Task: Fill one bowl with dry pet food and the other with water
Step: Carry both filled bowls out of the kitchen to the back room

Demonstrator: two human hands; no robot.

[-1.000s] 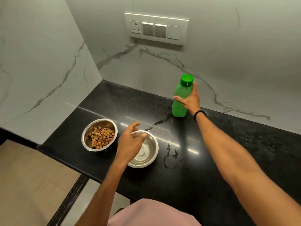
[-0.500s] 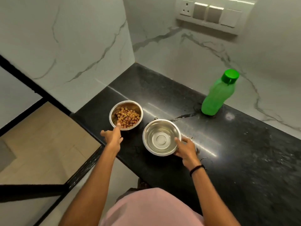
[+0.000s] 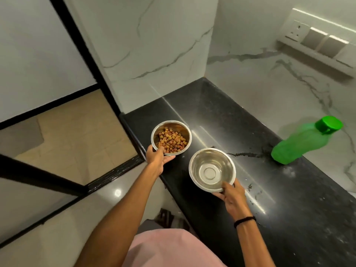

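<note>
Two steel bowls are over the black counter [image 3: 300,218]. The left bowl [image 3: 181,130] holds brown dry pet food [image 3: 172,140]; my left hand [image 3: 157,158] grips its near rim, thumb inside. The right bowl [image 3: 198,168] looks shiny inside, and clear water in it is hard to make out. My right hand [image 3: 231,197] grips its near rim. A green bottle [image 3: 300,145] with a green cap stands closed at the back right by the wall, apart from both hands.
Spilled water streaks the counter between the right bowl and the bottle. A marble wall corner closes the counter's far left end. A switch panel [image 3: 319,41] is on the back wall. Left of the counter edge lie a tiled floor and black frames.
My right hand left the bottle and took the right bowl's rim. My left hand moved to the food bowl and closed on it. The view swung left.
</note>
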